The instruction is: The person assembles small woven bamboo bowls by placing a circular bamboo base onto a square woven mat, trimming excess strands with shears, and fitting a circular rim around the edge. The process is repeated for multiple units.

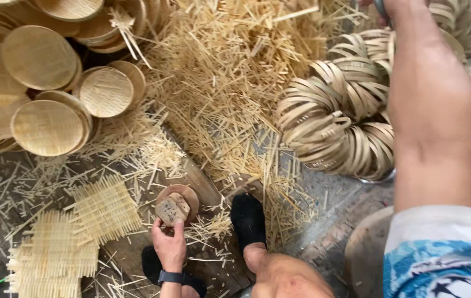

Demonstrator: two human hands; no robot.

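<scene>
Your right forearm and printed sleeve fill the near right edge, reaching up over the stack of bamboo hoops [334, 124]; your right hand [392, 8] is cut off at the top edge, closed about a dark handle whose end alone shows. Your left hand [169, 245], a dark watch at the wrist, grips a small wooden block [172, 208] between thumb and fingers, pressed onto a round disc [187, 194] on the floor planks. One black-socked foot [248, 219] rests just right of it. Woven bamboo mats [105, 208] lie left; round woven lids [48, 127] pile at upper left, loose bamboo splints [230, 72] beyond.
</scene>
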